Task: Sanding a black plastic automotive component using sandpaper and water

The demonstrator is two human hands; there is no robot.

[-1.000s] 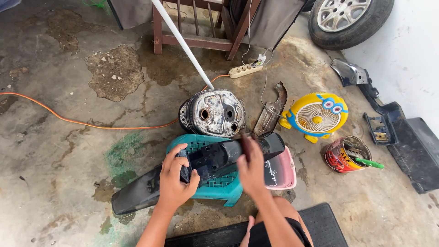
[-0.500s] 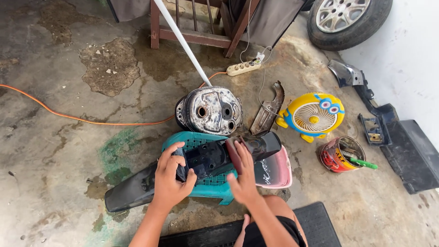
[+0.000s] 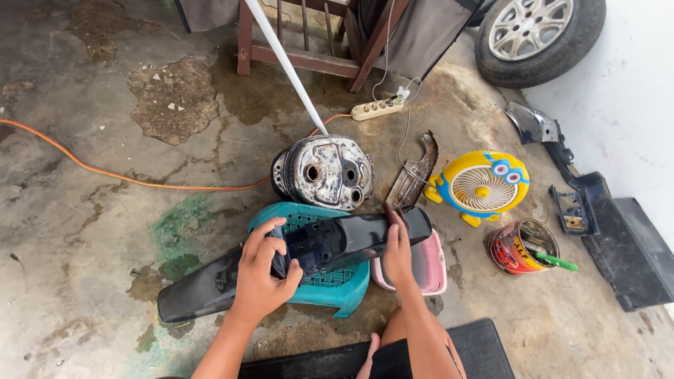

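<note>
Around the work, a metal tank stands just behind, a yellow fan and a can to the right, an orange cable across the floor. The fender, long, glossy and black, lies across a teal stool beside a pink stool. The left hand wraps its middle; the right hand clasps its right end.

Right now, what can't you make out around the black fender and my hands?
Head view only:
- Teal stool: top mostly hidden by the black fender.
- Pink tub: inside blocked by the right hand and fender.
- Left hand: palm hidden, only its back shows.
- Wheel: cut off by the top edge.
- Can: contents too small to tell.
</note>
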